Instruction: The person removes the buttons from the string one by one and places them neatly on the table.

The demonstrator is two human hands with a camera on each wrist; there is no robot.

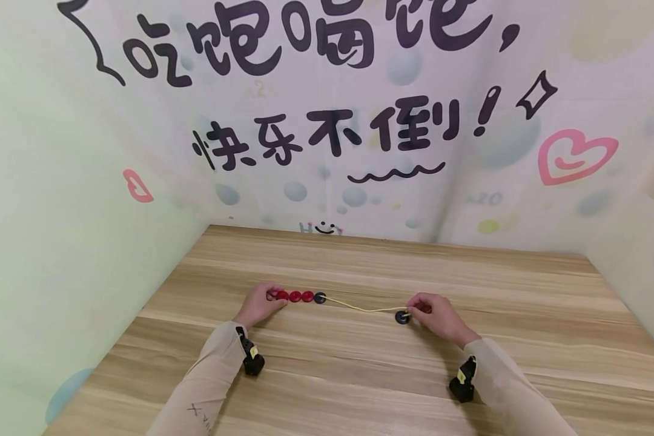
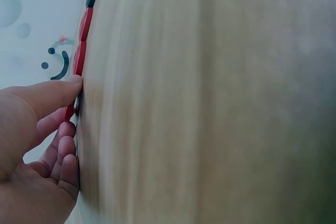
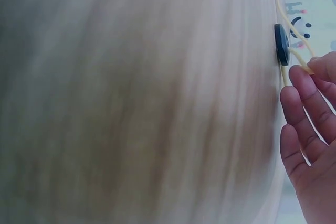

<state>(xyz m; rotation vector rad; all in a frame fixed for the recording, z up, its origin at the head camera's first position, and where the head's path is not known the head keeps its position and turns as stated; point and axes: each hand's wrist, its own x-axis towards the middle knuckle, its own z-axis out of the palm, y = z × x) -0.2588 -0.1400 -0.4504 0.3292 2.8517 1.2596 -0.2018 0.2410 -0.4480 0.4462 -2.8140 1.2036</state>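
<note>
My left hand pinches the leftmost red button of a row lying on the table, between thumb and fingers. Beside it, two more red buttons and a dark blue button lie edge to edge. From that dark button a yellow string runs right in a slack curve. My right hand pinches the string between thumb and forefinger, its other fingers loosely bent in the right wrist view. Just left of those fingertips, a second dark button stands tilted, the string coming out of its face.
The wood-grain table spreads around both hands. Behind it hangs a printed white cloth with large lettering, and a pale wall borders the left side. Small black cameras sit on both wrists.
</note>
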